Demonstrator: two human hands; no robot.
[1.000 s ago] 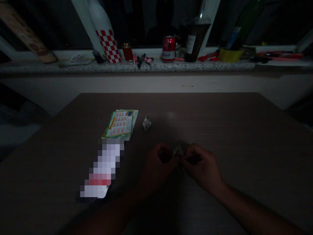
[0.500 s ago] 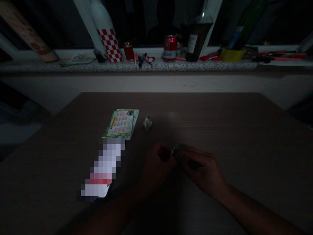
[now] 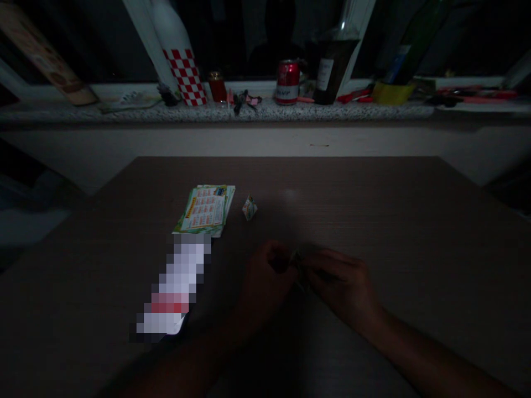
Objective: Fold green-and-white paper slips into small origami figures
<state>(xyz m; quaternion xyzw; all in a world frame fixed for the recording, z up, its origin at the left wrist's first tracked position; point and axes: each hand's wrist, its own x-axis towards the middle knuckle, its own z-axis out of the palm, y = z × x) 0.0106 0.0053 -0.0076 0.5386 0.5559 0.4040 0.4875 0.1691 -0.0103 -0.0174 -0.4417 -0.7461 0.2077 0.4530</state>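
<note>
Low over the wooden table (image 3: pixel 398 221), my left hand (image 3: pixel 267 276) and my right hand (image 3: pixel 344 282) meet, fingers closed on a small folded piece of paper (image 3: pixel 297 257). Dim light and the fingers hide most of that paper. Beyond my left hand stands a small folded paper shape (image 3: pixel 249 208), pointed at the top and printed in green and orange. To its left lies a stack of printed paper sheets (image 3: pixel 205 210), the top one covered in rows of small print.
A phone-like slab with a blurred-out surface (image 3: pixel 178 287) lies left of my left hand, below the sheets. On the stone windowsill (image 3: pixel 257 113) behind the table stand a checkered bottle (image 3: pixel 186 72), a red can (image 3: pixel 287 83), a small jar (image 3: pixel 217 87) and a yellow holder (image 3: pixel 393 93).
The paper between my fingers has turned slightly, and my right fingertips have shifted a little over it. Everything on the table stays where it was.
</note>
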